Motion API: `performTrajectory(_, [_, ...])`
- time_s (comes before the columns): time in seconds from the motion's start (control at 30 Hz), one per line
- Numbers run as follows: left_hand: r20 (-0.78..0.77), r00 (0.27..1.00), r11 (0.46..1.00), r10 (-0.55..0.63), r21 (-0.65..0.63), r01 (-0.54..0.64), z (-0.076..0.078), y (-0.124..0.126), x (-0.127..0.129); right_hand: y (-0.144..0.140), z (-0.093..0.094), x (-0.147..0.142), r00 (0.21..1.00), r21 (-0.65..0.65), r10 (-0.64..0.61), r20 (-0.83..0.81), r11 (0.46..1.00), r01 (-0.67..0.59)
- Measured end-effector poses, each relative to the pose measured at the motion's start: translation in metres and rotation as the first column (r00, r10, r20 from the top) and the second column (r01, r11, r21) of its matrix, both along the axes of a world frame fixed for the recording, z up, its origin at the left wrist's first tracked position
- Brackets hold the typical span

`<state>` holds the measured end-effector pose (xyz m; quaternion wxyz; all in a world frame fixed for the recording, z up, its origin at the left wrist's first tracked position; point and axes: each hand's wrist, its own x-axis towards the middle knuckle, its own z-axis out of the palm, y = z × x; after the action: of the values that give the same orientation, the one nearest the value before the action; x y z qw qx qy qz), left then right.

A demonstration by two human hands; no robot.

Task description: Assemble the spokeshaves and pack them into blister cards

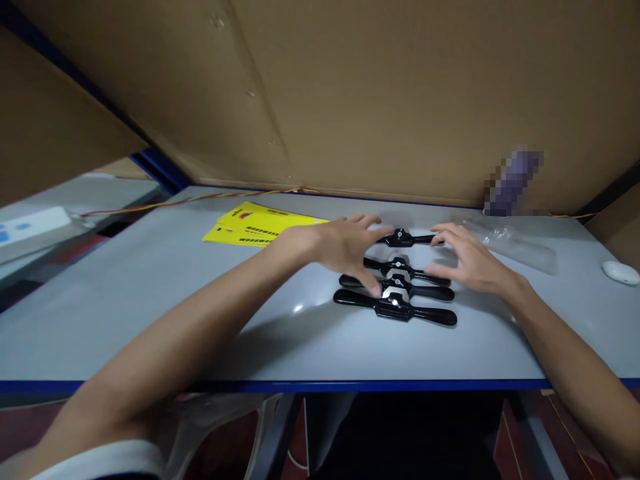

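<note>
Several black spokeshaves lie in a column on the grey table, their handles pointing left and right. The nearest spokeshave (394, 308) shows a silver blade plate in its middle. The farthest spokeshave (400, 238) sits a little apart from the others. My left hand (345, 248) hovers over the left handles, fingers spread and thumb pointing down near the blade plates; it hides parts of those handles. My right hand (465, 260) is at the right ends, fingers apart, with fingertips close to the far spokeshave's handle. Whether they touch it, I cannot tell.
Yellow printed cards (260, 225) lie left of my left hand. Clear plastic wrapping (523, 250) rests at the right, with a blurred-out purple object (515, 183) behind it. A white mouse-like object (620, 273) is at the far right, a white power strip (35, 230) at the far left.
</note>
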<state>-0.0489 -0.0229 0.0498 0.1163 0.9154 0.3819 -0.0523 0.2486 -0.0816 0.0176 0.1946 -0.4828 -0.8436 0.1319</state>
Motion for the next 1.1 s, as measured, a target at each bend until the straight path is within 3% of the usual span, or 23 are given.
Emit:
performTrajectory(0.1, [-0.124, 0.992, 1.0, 0.017, -0.022, -0.02, -0.016, -0.011, 0.007, -0.012, 0.004, -0.014, 0.988, -0.179, 0.123, 0.092, 0.978, -0.105])
performTrajectory(0.2, [-0.139, 0.989, 0.997, 0.051, -0.046, -0.058, -0.028, -0.001, 0.011, -0.012, -0.001, -0.02, 0.982, -0.219, 0.12, 0.146, 0.972, -0.086])
performTrajectory(0.4, [-0.03, 0.991, 0.991, 0.133, 0.003, -0.133, -0.037, 0.031, 0.0, 0.011, -0.02, -0.011, 0.986, -0.045, 0.004, 0.169, 0.999, 0.003])
performTrajectory(0.57, [0.239, 0.971, 0.977, 0.032, 0.196, -0.08, -0.05, 0.013, -0.013, 0.019, -0.034, -0.008, 0.994, 0.056, -0.028, 0.109, 0.998, 0.022])
performTrajectory(0.77, [0.347, 0.934, 0.969, -0.08, 0.247, -0.009, -0.067, -0.004, -0.019, 0.009, -0.026, -0.016, 0.984, 0.191, -0.135, -0.119, 0.969, 0.156])
performTrajectory(0.87, [0.345, 0.933, 0.969, -0.107, 0.248, 0.02, -0.068, 0.0, -0.019, 0.011, -0.018, -0.009, 0.975, 0.253, -0.21, -0.078, 0.941, 0.223])
performTrajectory(0.93, [0.349, 0.932, 0.968, -0.1, 0.25, 0.01, -0.065, 0.005, -0.024, 0.015, -0.013, 0.006, 0.937, 0.35, -0.347, 0.038, 0.883, 0.313])
performTrajectory(1.0, [0.362, 0.93, 0.964, -0.061, 0.263, -0.039, -0.061, 0.008, -0.03, 0.02, -0.01, 0.028, 0.845, 0.406, -0.518, 0.133, 0.806, 0.43])
performTrajectory(1.1, [0.331, 0.943, 0.953, -0.038, 0.295, -0.065, -0.054, 0.01, -0.037, 0.025, -0.008, 0.064, 0.674, 0.288, -0.678, 0.294, 0.735, 0.614])
